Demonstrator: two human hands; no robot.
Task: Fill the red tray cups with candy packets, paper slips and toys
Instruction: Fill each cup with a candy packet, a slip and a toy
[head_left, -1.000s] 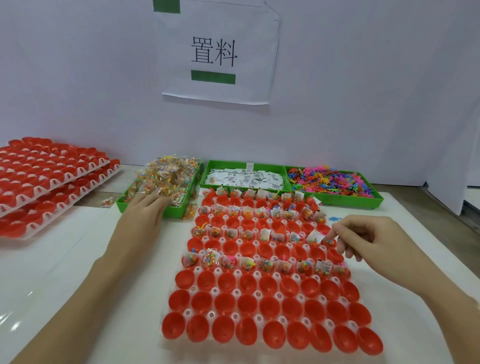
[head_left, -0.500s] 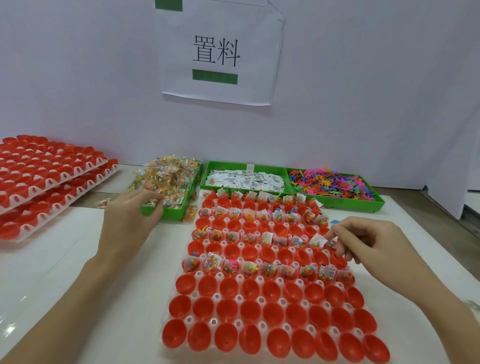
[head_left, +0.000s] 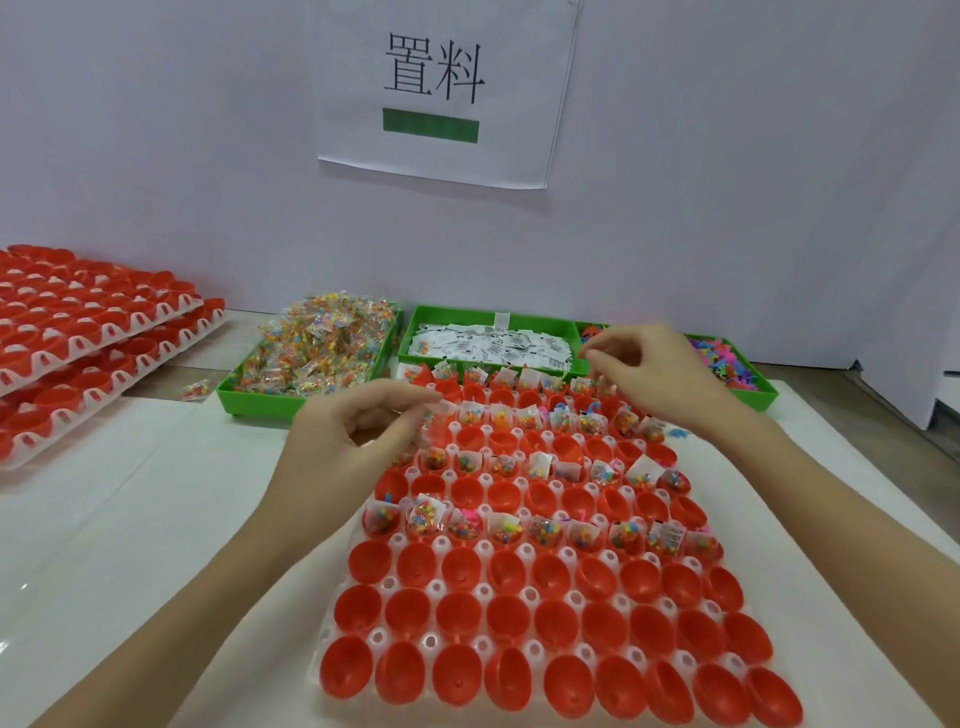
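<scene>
The red cup tray (head_left: 545, 618) lies in front of me; its far rows hold candy packets, paper slips and some toys, with empty rows between, and its near three rows are empty. My left hand (head_left: 358, 441) hovers over the tray's far left side, fingers pinched on clear candy packets (head_left: 434, 423). My right hand (head_left: 654, 374) reaches over the tray's far right corner, between the green slip bin (head_left: 488, 345) and the toy bin (head_left: 727, 364), fingers curled and blurred. The candy bin (head_left: 311, 353) stands at the far left.
Two stacked trays of red cups (head_left: 78, 338) sit at the left. A loose candy packet (head_left: 196, 389) lies beside the candy bin. A paper sign (head_left: 441, 88) hangs on the white wall behind. A small blue toy (head_left: 675, 432) lies right of the tray.
My left hand left the candy bin and came right over the tray with packets. My right hand rose from the tray's right edge toward the far bins.
</scene>
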